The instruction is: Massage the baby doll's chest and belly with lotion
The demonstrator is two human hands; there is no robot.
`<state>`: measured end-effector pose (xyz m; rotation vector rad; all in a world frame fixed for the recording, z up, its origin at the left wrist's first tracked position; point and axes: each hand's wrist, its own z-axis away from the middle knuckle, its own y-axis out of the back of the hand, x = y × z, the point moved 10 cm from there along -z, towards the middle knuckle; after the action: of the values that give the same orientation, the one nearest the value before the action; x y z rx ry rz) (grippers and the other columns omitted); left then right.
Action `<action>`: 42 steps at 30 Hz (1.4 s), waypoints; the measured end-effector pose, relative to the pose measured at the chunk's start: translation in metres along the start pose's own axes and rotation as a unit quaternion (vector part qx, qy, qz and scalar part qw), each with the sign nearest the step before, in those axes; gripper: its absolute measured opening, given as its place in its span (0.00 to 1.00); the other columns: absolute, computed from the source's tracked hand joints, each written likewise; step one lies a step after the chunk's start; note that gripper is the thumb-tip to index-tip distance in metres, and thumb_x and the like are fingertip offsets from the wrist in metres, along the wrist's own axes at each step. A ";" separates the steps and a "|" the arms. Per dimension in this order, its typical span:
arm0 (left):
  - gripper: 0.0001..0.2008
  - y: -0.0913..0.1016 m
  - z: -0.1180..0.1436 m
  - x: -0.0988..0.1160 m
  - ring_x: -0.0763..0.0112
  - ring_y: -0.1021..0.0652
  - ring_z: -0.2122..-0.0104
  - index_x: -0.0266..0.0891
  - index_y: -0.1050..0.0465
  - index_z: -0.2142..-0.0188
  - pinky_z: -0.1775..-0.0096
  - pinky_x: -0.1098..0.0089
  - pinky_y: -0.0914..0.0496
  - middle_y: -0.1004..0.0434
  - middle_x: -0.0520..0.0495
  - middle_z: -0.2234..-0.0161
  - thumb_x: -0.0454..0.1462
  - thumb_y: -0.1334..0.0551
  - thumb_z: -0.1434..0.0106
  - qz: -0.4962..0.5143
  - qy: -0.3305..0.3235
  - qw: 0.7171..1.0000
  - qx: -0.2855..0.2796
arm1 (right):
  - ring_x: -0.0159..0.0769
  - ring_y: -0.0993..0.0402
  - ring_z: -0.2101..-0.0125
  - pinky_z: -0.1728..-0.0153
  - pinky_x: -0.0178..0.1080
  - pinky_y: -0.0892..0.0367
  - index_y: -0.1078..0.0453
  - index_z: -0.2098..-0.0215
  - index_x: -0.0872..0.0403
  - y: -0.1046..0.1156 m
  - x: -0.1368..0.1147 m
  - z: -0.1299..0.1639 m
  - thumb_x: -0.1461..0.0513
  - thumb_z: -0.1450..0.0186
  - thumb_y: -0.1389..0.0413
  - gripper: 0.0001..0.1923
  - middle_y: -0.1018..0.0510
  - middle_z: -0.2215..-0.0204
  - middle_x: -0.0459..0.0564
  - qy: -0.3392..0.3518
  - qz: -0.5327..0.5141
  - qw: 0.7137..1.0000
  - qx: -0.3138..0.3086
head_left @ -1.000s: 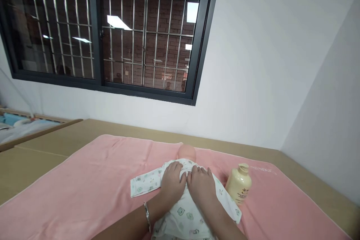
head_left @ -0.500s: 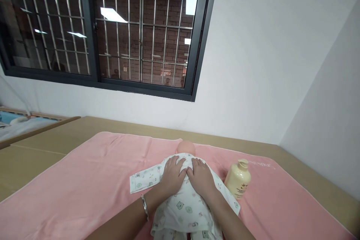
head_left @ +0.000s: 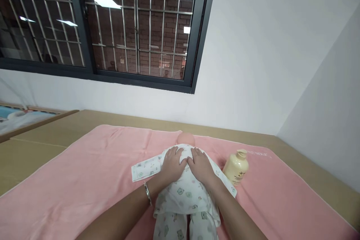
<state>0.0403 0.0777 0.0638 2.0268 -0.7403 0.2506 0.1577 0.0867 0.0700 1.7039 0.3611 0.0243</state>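
Pressing both palms flat on the upper back of the doll (head_left: 184, 191), the left hand (head_left: 172, 165) and right hand (head_left: 201, 167) lie side by side, fingers spread and touching at the thumbs, gripping nothing. The doll lies face down at the middle of the pink towel (head_left: 84, 180), head toward the wall, dressed in printed baby clothes. For even contact, keep the palms level, apply light pressure and stay off the head. The lotion bottle (head_left: 236, 166) stands near the right hand.
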 end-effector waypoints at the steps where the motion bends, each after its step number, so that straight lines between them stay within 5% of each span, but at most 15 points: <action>1: 0.19 0.001 0.001 0.000 0.54 0.31 0.44 0.40 0.32 0.45 0.42 0.52 0.38 0.29 0.39 0.45 0.40 0.46 0.35 0.002 -0.002 1.000 0.005 | 0.45 0.47 0.35 0.37 0.47 0.54 0.41 0.36 0.61 0.001 -0.002 0.001 0.57 0.29 0.59 0.27 0.38 0.36 0.60 -0.002 0.003 1.000 0.003; 8: 0.14 0.017 0.014 0.010 0.55 0.27 0.48 0.41 0.27 0.54 0.46 0.54 0.33 0.25 0.39 0.50 0.38 0.49 0.33 -0.023 -0.020 0.998 0.059 | 0.53 0.31 0.48 0.44 0.50 0.45 0.30 0.49 0.65 0.019 -0.032 0.025 0.61 0.29 0.60 0.22 0.25 0.51 0.71 -0.023 0.119 0.991 0.055; 17: 0.20 0.003 0.003 -0.001 0.54 0.31 0.43 0.40 0.33 0.44 0.43 0.53 0.38 0.29 0.40 0.44 0.40 0.48 0.33 -0.015 0.021 1.000 0.008 | 0.46 0.46 0.35 0.37 0.46 0.54 0.42 0.36 0.64 0.003 -0.005 0.001 0.56 0.29 0.60 0.28 0.38 0.36 0.62 -0.003 0.012 1.000 0.003; 23: 0.14 0.017 0.012 0.010 0.55 0.27 0.50 0.39 0.30 0.53 0.49 0.56 0.34 0.25 0.40 0.52 0.40 0.48 0.33 -0.038 -0.006 0.998 0.040 | 0.54 0.35 0.44 0.41 0.50 0.50 0.31 0.48 0.65 0.016 -0.025 0.019 0.59 0.29 0.60 0.22 0.27 0.48 0.70 -0.028 0.089 0.994 0.059; 28: 0.11 0.019 0.009 0.011 0.56 0.26 0.54 0.41 0.30 0.56 0.53 0.58 0.33 0.24 0.42 0.57 0.40 0.48 0.33 -0.058 0.017 0.998 0.024 | 0.51 0.31 0.48 0.44 0.47 0.47 0.30 0.53 0.61 0.021 -0.020 0.015 0.58 0.29 0.58 0.20 0.23 0.55 0.65 -0.021 0.055 0.997 0.050; 42: 0.20 -0.006 0.001 -0.005 0.56 0.34 0.40 0.44 0.32 0.43 0.37 0.48 0.47 0.32 0.41 0.40 0.41 0.49 0.32 -0.034 0.015 0.999 -0.015 | 0.46 0.47 0.35 0.36 0.47 0.56 0.42 0.35 0.62 -0.003 0.001 0.000 0.55 0.29 0.59 0.29 0.40 0.35 0.63 -0.001 -0.012 1.000 0.014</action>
<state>0.0394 0.0807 0.0568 2.0110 -0.6519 0.2281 0.1576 0.0874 0.0672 1.7278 0.3822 0.0008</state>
